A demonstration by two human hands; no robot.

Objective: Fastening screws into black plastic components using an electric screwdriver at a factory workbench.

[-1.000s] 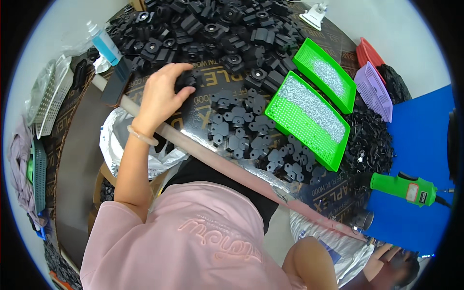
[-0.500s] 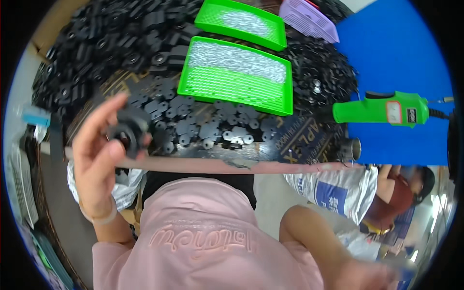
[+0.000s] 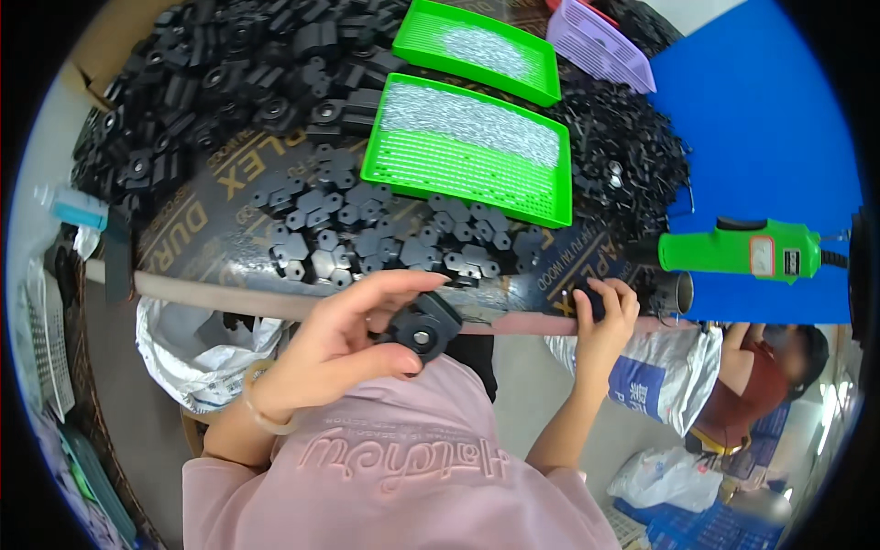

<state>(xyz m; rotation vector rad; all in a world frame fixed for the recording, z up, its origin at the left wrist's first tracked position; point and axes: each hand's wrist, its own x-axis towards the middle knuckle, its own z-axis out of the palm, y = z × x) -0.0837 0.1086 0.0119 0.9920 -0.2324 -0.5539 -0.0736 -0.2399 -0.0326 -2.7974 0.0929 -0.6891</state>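
My left hand [image 3: 316,353] grips a black plastic housing [image 3: 426,328] with a round metal centre, in front of the table's near edge. Its thumb lies below the part and its fingers above. At the edge farther right, my right hand [image 3: 605,325] has its fingers curled around something dark that I cannot make out. Flat black plates with small holes [image 3: 367,240] lie scattered on the table beyond my hands. A green electric screwdriver [image 3: 738,252] lies to the right of my right hand.
Two green trays [image 3: 374,156] hold shiny metal pins. Black housings [image 3: 215,82] are heaped far left, small black parts [image 3: 623,137] right. A purple basket [image 3: 596,41], blue board [image 3: 752,119] and metal cup [image 3: 680,291] stand around. White sacks [image 3: 202,353] hang below; a person [image 3: 756,385] sits at right.
My left hand has moved right and toward me with the black housing. My right hand has risen from the lower right to the table edge.
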